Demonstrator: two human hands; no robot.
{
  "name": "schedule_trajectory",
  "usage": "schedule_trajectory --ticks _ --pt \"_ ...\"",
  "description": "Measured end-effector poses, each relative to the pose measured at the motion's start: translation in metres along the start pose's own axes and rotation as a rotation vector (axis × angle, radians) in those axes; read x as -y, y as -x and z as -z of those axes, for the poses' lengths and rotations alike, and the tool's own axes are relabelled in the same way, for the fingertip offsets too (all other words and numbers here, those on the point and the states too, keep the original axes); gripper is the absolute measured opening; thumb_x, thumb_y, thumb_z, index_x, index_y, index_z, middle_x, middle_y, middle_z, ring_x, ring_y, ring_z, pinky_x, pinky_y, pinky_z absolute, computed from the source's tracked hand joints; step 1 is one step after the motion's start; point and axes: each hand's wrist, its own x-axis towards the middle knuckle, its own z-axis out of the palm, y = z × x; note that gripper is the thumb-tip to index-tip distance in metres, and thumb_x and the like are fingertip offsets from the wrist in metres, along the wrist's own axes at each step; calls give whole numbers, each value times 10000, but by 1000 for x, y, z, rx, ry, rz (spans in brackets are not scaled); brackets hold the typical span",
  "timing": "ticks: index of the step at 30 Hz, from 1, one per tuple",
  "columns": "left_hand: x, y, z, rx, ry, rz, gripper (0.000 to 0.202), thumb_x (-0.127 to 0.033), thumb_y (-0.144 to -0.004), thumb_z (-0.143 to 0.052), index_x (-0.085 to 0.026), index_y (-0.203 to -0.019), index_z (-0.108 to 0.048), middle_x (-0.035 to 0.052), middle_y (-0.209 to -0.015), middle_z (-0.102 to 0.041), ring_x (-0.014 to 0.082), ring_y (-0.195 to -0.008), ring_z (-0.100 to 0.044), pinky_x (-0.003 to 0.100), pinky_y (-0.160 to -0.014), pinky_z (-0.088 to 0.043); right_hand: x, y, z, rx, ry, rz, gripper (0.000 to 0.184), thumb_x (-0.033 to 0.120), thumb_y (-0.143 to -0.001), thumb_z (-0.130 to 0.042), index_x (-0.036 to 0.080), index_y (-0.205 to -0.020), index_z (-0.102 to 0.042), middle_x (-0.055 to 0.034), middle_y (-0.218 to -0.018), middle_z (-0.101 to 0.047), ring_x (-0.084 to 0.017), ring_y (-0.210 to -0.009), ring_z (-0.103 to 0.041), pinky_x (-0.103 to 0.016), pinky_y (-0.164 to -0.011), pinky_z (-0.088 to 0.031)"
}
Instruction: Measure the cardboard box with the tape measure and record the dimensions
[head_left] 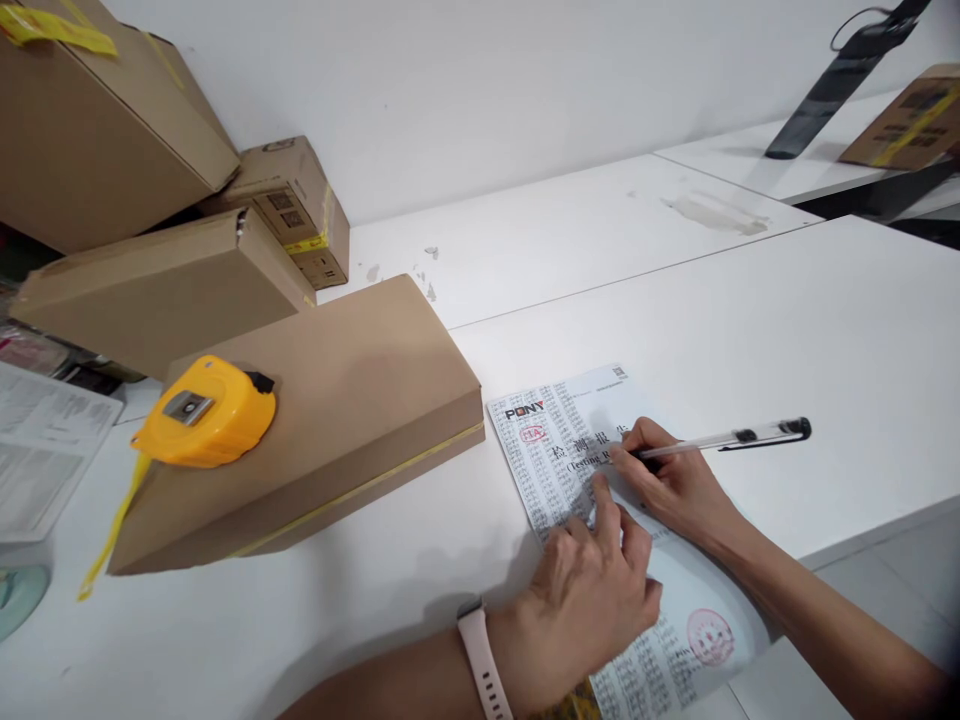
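My right hand [679, 490] pinches a clear-barrelled pen [724, 439] with a black cap on its raised end. The writing end is by the printed title of a report [525, 462], partly hidden by my fingers. This report is covered in rows of small print, with a PONY logo at the upper left and a round red stamp lower down. Across its middle lies my left hand [589, 585], index finger extended, the others bent, touching the page. A pink watch band [482, 660] is around the left wrist.
Left of the report lies a brown cardboard box [360, 370] with a yellow tape measure [214, 412] on top. More cartons [165, 290] are stacked behind it. A dark bottle [825, 90] and a small carton [911, 115] stand at the far right by the wall.
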Motion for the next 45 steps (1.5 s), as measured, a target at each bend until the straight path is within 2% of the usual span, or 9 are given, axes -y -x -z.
schedule_trajectory --ticks 7,28,36,40,42,45 --pt "1 0 -2 -35 -13 8 490 -464 -992 -444 -78 -1249 -602 237 -1444 -590 172 -669 -660 300 -544 -486 2 0 1 -14 10 -12 278 394 -920 -586 251 -716 -462 48 -611 -417 -119 -521 -321 -280 -456 -282" --pt "-1 1 -3 -38 -15 5 493 -467 -996 -442 -85 -1257 -610 235 -1437 -596 169 -667 -648 299 -537 -460 2 -1 1 -19 33 -4 289 377 -915 -587 254 -698 -440 54 -593 -387 -123 -518 -313 -286 -461 -274" --pt "1 1 2 0 -7 8 489 -460 -1001 -429 -90 -1263 -611 231 -1456 -582 165 -676 -658 296 -539 -473 3 0 1 0 23 -23 291 385 -941 -566 256 -711 -443 50 -605 -388 -125 -527 -310 -288 -462 -271" --pt "2 1 2 2 0 2 507 -468 -993 -444 -76 -1269 -607 251 -1462 -568 172 -683 -668 301 -544 -495 2 1 2 -44 11 -41 293 404 -945 -577 255 -729 -447 45 -620 -414 -123 -522 -317 -286 -459 -283" --pt "2 0 0 0 3 -1 516 -474 -986 -466 -65 -1267 -607 264 -1465 -561 179 -678 -673 304 -531 -503 1 -1 2 -90 0 -35 274 432 -953 -580 258 -770 -474 40 -632 -444 -130 -523 -351 -286 -459 -306" --pt "2 -1 -1 -2 11 3 535 -486 -976 -499 -53 -1275 -597 270 -1464 -558 185 -672 -679 311 -525 -520 -2 -5 3 -167 81 58 172 427 -968 -572 262 -922 -560 -11 -785 -588 -174 -648 -512 -314 -559 -426"
